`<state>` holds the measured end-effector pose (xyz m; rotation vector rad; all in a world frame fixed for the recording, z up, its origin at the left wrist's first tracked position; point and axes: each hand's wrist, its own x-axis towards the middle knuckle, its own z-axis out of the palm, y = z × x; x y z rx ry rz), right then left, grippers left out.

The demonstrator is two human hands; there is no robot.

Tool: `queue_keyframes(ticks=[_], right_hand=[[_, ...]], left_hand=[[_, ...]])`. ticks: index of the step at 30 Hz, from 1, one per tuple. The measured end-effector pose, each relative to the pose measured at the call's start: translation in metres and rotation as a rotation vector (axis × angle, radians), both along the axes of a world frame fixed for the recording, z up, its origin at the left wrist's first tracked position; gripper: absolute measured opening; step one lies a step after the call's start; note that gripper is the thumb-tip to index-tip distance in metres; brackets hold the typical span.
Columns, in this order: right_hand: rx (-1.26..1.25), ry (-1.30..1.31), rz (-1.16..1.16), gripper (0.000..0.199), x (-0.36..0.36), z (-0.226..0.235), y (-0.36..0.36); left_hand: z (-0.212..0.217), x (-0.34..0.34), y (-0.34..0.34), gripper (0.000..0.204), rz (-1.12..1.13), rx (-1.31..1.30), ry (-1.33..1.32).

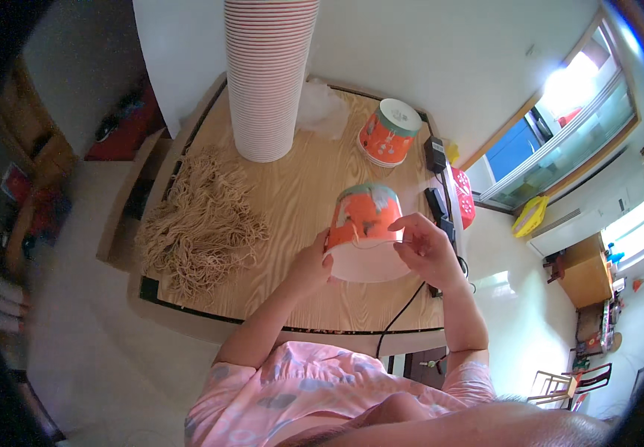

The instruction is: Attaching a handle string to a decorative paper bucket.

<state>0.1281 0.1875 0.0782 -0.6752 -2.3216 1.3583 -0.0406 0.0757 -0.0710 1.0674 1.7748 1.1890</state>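
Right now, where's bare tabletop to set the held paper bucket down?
Bare wood lies between the tall cup stack and the held paper bucket, and along the near table edge under the left hand. The left side is crowded by the string pile; the right edge holds black adapters beside the right hand.

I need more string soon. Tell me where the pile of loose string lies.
The pile of tan string lies on the left side of the wooden table, below and left of the tall cup stack.
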Motion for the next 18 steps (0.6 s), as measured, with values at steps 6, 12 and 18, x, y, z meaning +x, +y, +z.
queue_keyframes(ticks=[6, 12, 18], right_hand=[[0.1, -0.127, 0.058, 0.026, -0.001, 0.002, 0.032], [0.003, -0.222, 0.008, 0.01, -0.011, -0.026, 0.067], [0.013, -0.228, 0.046, 0.005, -0.027, -0.038, 0.071]], left_hand=[[-0.007, -0.01, 0.0, 0.056, 0.017, 0.051, 0.317], [-0.02, -0.022, 0.019, 0.06, -0.027, 0.122, 0.337], [-0.019, -0.024, 0.035, 0.073, -0.027, 0.044, 0.5]])
